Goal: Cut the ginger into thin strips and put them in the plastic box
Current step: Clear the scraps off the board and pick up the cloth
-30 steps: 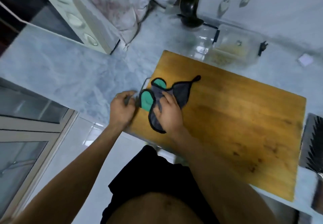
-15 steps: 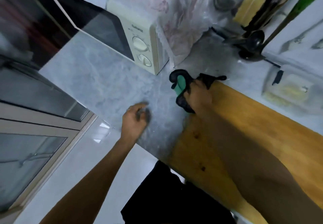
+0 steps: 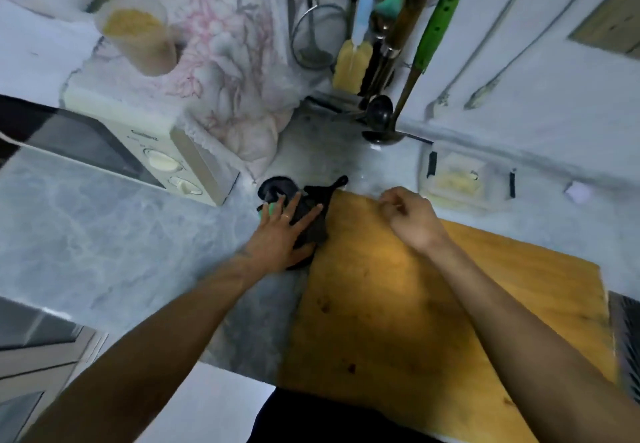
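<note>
The clear plastic box (image 3: pixel 460 179) stands on the counter behind the board's far edge, with pale ginger strips inside. A wooden cutting board (image 3: pixel 433 304) lies bare in front of me. A dark grey and green cloth (image 3: pixel 313 231) lies bunched at the board's far left corner, partly on the counter. My left hand (image 3: pixel 280 235) rests flat on the cloth with straight, spread fingers. My right hand (image 3: pixel 410 219) hovers over the board's far edge, between cloth and box, with curled fingers. It is blurred, and I see nothing in it.
A cream microwave (image 3: pixel 156 152) draped with a floral cloth stands at the back left. Hanging utensils and a ladle (image 3: pixel 379 117) crowd the wall behind the cloth. A dark ridged object (image 3: pixel 627 338) borders the board's right edge. The grey marble counter (image 3: pixel 121 235) stretches left.
My right hand let go of the cloth and moved right over the board's far edge. My left hand came off the counter onto the cloth. My view tilted up toward the wall.
</note>
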A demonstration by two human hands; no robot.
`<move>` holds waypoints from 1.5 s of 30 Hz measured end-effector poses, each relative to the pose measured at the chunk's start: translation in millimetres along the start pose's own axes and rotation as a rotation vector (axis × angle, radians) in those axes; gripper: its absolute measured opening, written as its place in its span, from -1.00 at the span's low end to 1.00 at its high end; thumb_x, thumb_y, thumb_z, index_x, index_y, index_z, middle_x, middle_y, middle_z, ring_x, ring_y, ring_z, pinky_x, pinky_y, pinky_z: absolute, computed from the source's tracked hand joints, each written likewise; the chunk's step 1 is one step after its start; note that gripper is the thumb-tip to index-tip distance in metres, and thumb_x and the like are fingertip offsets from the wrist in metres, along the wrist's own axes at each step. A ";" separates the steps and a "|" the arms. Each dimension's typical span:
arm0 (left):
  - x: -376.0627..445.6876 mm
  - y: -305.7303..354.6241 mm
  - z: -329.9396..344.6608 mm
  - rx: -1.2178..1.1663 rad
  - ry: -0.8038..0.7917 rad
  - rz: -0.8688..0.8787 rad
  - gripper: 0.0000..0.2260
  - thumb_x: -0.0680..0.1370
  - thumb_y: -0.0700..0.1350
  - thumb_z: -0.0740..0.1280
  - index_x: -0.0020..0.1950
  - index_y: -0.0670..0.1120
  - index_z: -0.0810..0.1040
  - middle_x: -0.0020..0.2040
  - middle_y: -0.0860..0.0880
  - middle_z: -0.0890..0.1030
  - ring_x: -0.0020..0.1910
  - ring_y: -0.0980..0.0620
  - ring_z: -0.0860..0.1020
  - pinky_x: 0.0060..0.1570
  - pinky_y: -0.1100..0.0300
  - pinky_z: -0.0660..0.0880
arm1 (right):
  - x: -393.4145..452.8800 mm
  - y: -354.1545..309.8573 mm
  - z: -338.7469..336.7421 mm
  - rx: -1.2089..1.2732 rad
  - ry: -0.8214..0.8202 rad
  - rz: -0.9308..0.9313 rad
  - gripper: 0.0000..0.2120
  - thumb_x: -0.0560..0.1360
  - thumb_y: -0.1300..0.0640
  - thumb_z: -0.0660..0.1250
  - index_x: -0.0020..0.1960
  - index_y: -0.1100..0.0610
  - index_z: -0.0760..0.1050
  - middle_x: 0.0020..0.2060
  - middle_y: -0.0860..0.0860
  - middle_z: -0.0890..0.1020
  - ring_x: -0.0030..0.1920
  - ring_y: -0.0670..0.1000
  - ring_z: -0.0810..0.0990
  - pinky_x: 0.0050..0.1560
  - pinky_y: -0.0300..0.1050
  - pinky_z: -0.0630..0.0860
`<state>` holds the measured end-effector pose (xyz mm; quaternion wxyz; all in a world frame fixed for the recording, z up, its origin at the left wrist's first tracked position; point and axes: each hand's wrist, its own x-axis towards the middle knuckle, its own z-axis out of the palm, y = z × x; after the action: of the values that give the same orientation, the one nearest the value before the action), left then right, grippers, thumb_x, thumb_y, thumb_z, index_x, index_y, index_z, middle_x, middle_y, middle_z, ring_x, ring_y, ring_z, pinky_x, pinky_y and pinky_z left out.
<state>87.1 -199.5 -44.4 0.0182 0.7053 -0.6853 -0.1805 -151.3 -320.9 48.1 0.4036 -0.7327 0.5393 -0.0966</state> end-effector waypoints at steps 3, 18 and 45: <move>24.4 -15.0 0.4 0.014 -0.048 0.092 -0.39 0.52 0.23 0.08 0.56 0.07 0.24 0.53 -0.28 0.24 0.41 -0.47 0.27 0.32 -0.44 0.20 | 0.3 22.5 -31.4 -0.003 0.092 0.064 -0.84 0.61 0.17 0.27 0.12 0.16 0.59 -0.01 -0.01 0.64 -0.07 -0.06 0.56 -0.19 -0.43 0.38; 160.4 80.0 -29.3 -0.209 0.136 -0.462 -0.53 0.66 0.03 0.14 0.52 -0.15 0.23 0.55 -0.20 0.20 0.52 -0.32 0.09 0.46 -0.32 -0.03 | -0.6 118.6 -91.8 0.369 0.420 0.513 -0.74 0.61 -0.02 0.29 -0.05 0.18 0.51 -0.11 0.11 0.66 -0.01 0.15 0.64 0.00 -0.07 0.48; 176.7 214.3 7.0 -0.083 -0.059 -0.342 -0.51 0.64 -0.02 0.17 0.56 0.15 0.15 0.62 -0.01 0.03 0.55 -0.33 -0.08 0.46 -0.31 0.05 | -11.2 174.8 -200.6 0.696 0.466 0.499 -0.64 0.63 0.05 0.28 -0.29 0.20 0.38 -0.30 0.18 0.61 -0.29 0.01 0.73 -0.08 -0.15 0.60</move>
<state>-121.4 -382.8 -33.0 -0.0036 0.8045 -0.5477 -0.2298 -396.0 -425.1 61.3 0.5042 -0.3615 0.7101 -0.3330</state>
